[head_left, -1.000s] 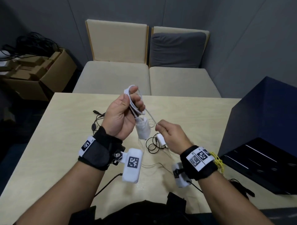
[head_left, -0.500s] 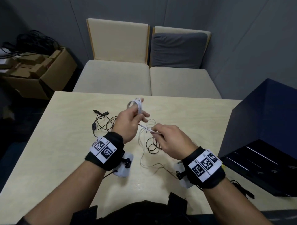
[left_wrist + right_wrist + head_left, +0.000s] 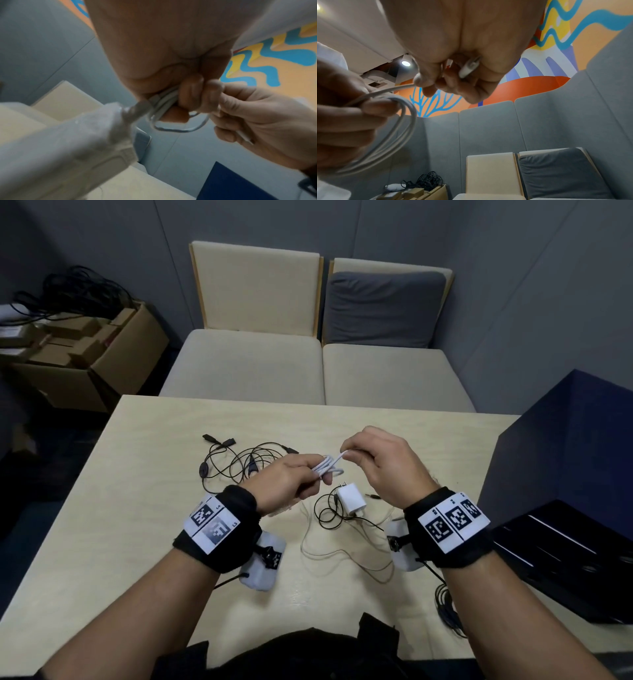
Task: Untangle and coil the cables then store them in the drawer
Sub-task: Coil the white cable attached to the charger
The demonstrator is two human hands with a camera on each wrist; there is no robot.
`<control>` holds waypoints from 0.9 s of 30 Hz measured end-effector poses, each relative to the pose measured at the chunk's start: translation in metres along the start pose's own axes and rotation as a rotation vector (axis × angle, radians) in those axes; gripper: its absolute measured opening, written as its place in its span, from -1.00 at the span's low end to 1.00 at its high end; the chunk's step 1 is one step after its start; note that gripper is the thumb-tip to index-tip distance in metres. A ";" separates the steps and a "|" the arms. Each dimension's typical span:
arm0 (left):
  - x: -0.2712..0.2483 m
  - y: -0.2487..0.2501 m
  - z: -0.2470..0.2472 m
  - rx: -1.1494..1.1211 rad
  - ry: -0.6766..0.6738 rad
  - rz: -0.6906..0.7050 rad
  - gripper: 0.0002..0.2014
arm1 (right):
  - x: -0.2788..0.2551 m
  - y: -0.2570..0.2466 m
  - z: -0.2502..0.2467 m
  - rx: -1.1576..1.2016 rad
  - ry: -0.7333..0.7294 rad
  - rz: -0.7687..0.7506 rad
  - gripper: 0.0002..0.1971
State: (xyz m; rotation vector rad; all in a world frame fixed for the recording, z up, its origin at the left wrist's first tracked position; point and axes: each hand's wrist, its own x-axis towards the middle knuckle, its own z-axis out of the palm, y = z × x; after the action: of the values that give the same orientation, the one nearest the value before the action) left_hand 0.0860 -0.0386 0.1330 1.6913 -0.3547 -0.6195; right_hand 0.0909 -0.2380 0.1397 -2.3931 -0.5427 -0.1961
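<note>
White cable (image 3: 328, 468) sits mid-frame above the worktop (image 3: 137, 508), coiled in my left hand (image 3: 287, 481) – that grip is closed round the loops. My right hand (image 3: 380, 463) pinches the free end, its plug tucked in the palm. I'd wrap that tail snugly round the bundle, keeping tension. Below lie the charger (image 3: 351, 497) and black cables (image 3: 246, 463), still tangled; the drawer (image 3: 561, 556) waits at lower right, unobstructed.

Both forearms raised, palms down; left hand (image 3: 287, 479) fisted, right hand (image 3: 383, 463) pinching, fingertips nearly meeting.
</note>
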 end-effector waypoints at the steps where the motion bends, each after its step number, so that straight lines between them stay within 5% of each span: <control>1: 0.000 -0.001 0.001 -0.087 -0.008 0.000 -0.75 | 0.001 0.000 0.000 0.049 0.015 0.007 -0.91; 4: -0.001 -0.003 0.003 -0.331 -0.036 -0.002 -0.76 | 0.003 -0.007 0.002 0.277 0.010 0.091 -0.86; 9: -0.001 -0.001 0.003 -0.683 -0.060 0.026 -0.78 | -0.001 -0.014 0.010 0.568 -0.210 0.186 -0.83; 18: 0.008 -0.010 0.013 -0.522 0.200 0.147 -0.80 | -0.005 -0.018 0.021 0.659 -0.056 0.363 -0.72; 21: 0.007 -0.013 0.015 -0.540 0.198 0.177 -0.81 | -0.007 -0.020 0.021 0.768 -0.017 0.413 -0.70; 27: 0.003 -0.013 0.013 -0.677 0.182 0.162 -0.78 | -0.007 -0.017 0.004 0.545 -0.076 0.344 -0.84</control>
State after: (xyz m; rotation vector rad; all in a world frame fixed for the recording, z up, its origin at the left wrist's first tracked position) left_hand 0.0795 -0.0476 0.1181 1.0451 -0.1235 -0.3977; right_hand 0.0773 -0.2258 0.1451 -1.9216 -0.1757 0.1766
